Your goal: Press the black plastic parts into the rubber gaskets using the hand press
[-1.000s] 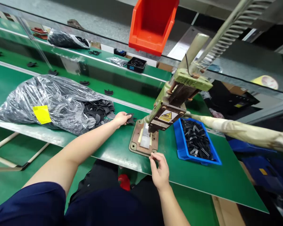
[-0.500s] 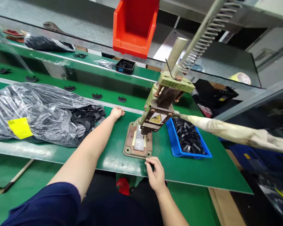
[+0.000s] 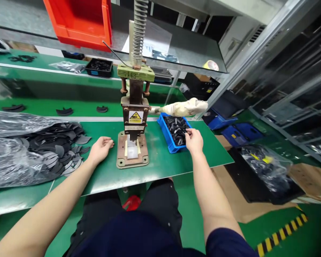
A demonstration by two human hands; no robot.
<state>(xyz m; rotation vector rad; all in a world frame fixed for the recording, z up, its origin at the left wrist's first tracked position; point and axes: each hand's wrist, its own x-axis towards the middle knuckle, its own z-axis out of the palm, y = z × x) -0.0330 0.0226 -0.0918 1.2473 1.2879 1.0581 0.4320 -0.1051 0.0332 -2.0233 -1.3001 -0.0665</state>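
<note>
My left hand (image 3: 100, 150) rests on the green table (image 3: 160, 160) just left of the press base (image 3: 120, 162), fingers loosely curled with nothing in them. Flat black pieces (image 3: 64, 142) spill from a clear plastic bag (image 3: 13, 157) right beside it. My right hand (image 3: 194, 140) reaches over the near right corner of the blue tray (image 3: 164, 132), fingertips among the small black parts (image 3: 178, 128); whether they grip one is hidden. Between my hands stands a hand press (image 3: 135, 107) with a white piece (image 3: 132, 151) on its base.
The press's cloth-wrapped handle (image 3: 184, 107) sticks out to the right above the tray. A conveyor behind carries black pieces (image 3: 64, 111). A red bin (image 3: 80, 21) and black tray (image 3: 98, 67) sit further back. Blue bins (image 3: 224, 121) and a bagged box (image 3: 264, 171) are on the floor, right.
My right hand moved from the front of the press base to the blue tray. My left hand drew back from the table's far edge to beside the base. The view swung right.
</note>
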